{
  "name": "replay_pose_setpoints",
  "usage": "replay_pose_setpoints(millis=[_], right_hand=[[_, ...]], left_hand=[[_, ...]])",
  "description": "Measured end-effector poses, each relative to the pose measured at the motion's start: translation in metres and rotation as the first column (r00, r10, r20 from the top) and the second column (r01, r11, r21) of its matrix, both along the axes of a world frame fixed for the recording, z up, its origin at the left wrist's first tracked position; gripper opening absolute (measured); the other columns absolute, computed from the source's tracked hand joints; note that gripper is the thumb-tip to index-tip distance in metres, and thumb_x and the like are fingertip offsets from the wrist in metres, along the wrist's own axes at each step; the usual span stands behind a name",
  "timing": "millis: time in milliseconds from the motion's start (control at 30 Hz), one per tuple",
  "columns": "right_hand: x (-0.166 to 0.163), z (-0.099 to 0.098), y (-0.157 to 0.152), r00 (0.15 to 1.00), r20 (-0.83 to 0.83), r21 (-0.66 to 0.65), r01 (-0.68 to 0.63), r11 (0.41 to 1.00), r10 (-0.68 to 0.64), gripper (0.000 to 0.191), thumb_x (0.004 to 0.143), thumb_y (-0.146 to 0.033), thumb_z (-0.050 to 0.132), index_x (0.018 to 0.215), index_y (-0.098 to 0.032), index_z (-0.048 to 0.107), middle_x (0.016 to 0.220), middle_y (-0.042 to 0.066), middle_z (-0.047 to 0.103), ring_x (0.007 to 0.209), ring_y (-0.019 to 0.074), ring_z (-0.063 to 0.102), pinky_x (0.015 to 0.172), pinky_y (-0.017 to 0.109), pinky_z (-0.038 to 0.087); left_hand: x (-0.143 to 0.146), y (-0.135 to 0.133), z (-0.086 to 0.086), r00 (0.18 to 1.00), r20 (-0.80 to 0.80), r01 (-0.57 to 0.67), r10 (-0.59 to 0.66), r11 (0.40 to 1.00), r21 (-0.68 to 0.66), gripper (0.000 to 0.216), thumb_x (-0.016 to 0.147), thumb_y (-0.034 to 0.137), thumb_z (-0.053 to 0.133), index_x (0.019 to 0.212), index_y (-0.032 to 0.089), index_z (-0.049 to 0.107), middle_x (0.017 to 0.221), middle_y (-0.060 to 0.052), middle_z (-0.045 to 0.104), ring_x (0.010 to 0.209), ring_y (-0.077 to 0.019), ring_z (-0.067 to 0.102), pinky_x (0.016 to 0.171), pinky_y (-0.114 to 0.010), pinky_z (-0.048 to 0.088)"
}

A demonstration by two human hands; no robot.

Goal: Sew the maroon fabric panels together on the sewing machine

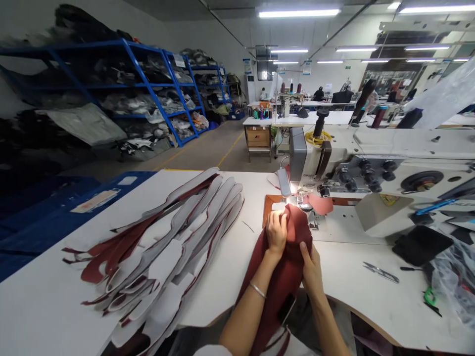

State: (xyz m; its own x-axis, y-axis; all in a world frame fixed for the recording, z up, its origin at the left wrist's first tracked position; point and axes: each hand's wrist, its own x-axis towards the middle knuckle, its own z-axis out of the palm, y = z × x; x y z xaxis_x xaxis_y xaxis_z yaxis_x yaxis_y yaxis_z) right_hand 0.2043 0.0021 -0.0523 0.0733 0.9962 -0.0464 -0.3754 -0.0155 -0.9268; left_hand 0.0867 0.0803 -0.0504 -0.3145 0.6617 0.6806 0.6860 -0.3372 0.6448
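A dark red fabric piece (293, 232) lies at the needle of a white sewing machine (371, 158) and hangs over the table's front edge toward me. My left hand (276, 232) is closed on the upper left of this fabric, close to the lit presser foot. My right hand (311, 267) grips the fabric's right edge lower down, thumb on top. A thin bracelet circles my left wrist.
A fanned stack of cut red and grey pieces (166, 247) covers the white table (55, 296) at left. Thread snips (380, 272) and a black patch (421, 244) lie at right. Blue shelving (148, 89) with bagged goods lines the left wall. More sewing stations stand behind.
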Motion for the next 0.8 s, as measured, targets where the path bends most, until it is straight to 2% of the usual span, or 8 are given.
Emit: replay_pose_setpoints(millis=[167, 233, 300, 367, 400, 500, 600, 800], right_hand=[[0.017, -0.021, 0.005, 0.941, -0.337, -0.199, -0.095, 0.975, 0.023, 0.047, 0.072, -0.048, 0.082, 0.108, -0.019, 0.074, 0.117, 0.009, 0.072, 0.119, 0.0323, 0.063, 0.104, 0.045, 0.051], [0.031, -0.034, 0.01, 0.924, -0.383, -0.292, -0.12, 0.949, -0.002, 0.045, 0.067, -0.049, 0.085, 0.097, -0.017, 0.077, 0.111, 0.011, 0.074, 0.116, 0.0344, 0.065, 0.105, 0.048, 0.051], [0.046, -0.041, 0.014, 0.933, -0.359, -0.314, -0.143, 0.938, 0.022, 0.046, 0.063, -0.047, 0.087, 0.096, -0.017, 0.077, 0.113, 0.011, 0.073, 0.117, 0.0352, 0.064, 0.109, 0.049, 0.048], [0.059, -0.035, 0.019, 0.957, -0.279, -0.264, -0.154, 0.952, 0.077, 0.049, 0.065, -0.045, 0.087, 0.104, -0.017, 0.076, 0.121, 0.011, 0.07, 0.121, 0.035, 0.062, 0.113, 0.05, 0.043], [0.065, -0.028, 0.022, 0.968, -0.231, -0.214, -0.147, 0.966, 0.096, 0.051, 0.068, -0.046, 0.086, 0.109, -0.018, 0.074, 0.126, 0.011, 0.068, 0.124, 0.0344, 0.06, 0.114, 0.049, 0.04], [0.072, 0.006, 0.039, 0.987, -0.082, -0.027, -0.14, 0.99, 0.137, 0.061, 0.076, -0.053, 0.079, 0.125, -0.02, 0.068, 0.136, 0.011, 0.062, 0.133, 0.0333, 0.052, 0.116, 0.048, 0.037], [0.062, 0.035, 0.07, 0.981, 0.13, 0.05, -0.153, 0.987, 0.145, 0.068, 0.069, -0.049, 0.086, 0.127, -0.02, 0.066, 0.135, 0.012, 0.063, 0.133, 0.0337, 0.052, 0.114, 0.048, 0.04], [0.024, 0.04, 0.118, 0.955, 0.264, 0.289, 0.051, 0.956, -0.131, 0.053, 0.071, -0.04, 0.082, 0.118, -0.022, 0.07, 0.126, 0.007, 0.068, 0.122, 0.027, 0.061, 0.111, 0.041, 0.043]], left_hand=[[-0.016, 0.008, 0.024, 0.956, 0.108, 0.289, -0.274, 0.943, -0.165, 0.029, 0.099, 0.039, 0.043, 0.084, 0.019, 0.059, 0.073, -0.002, 0.057, 0.067, -0.0173, 0.057, 0.069, -0.03, 0.047], [-0.023, 0.005, 0.035, 0.861, 0.176, 0.507, -0.477, 0.829, -0.237, 0.036, 0.1, 0.043, 0.041, 0.078, 0.019, 0.056, 0.069, 0.0, 0.054, 0.065, -0.0149, 0.053, 0.067, -0.027, 0.045], [-0.028, 0.003, 0.044, 0.72, 0.207, 0.689, -0.663, 0.647, -0.326, 0.042, 0.1, 0.046, 0.042, 0.07, 0.019, 0.052, 0.067, 0.001, 0.051, 0.065, -0.0135, 0.05, 0.065, -0.025, 0.043], [-0.03, 0.004, 0.051, 0.65, 0.228, 0.745, -0.725, 0.55, -0.377, 0.044, 0.099, 0.047, 0.045, 0.066, 0.018, 0.05, 0.066, 0.002, 0.051, 0.065, -0.0131, 0.048, 0.064, -0.025, 0.041], [-0.03, 0.006, 0.054, 0.657, 0.228, 0.74, -0.719, 0.555, -0.381, 0.042, 0.098, 0.046, 0.047, 0.067, 0.018, 0.052, 0.067, 0.001, 0.053, 0.066, -0.0134, 0.049, 0.065, -0.025, 0.042], [-0.027, 0.011, 0.059, 0.756, 0.167, 0.644, -0.633, 0.674, -0.363, 0.032, 0.095, 0.042, 0.055, 0.074, 0.019, 0.061, 0.073, 0.0, 0.062, 0.072, -0.0155, 0.056, 0.071, -0.027, 0.045], [-0.02, 0.016, 0.063, 0.812, 0.03, 0.556, -0.582, 0.759, -0.338, 0.022, 0.093, 0.039, 0.06, 0.082, 0.021, 0.067, 0.084, -0.003, 0.069, 0.08, -0.0186, 0.062, 0.078, -0.03, 0.049], [-0.015, 0.034, 0.065, 0.836, -0.102, 0.501, -0.539, 0.826, -0.261, 0.016, 0.097, 0.029, 0.057, 0.093, 0.022, 0.071, 0.097, -0.004, 0.071, 0.091, -0.0201, 0.065, 0.085, -0.032, 0.052]])
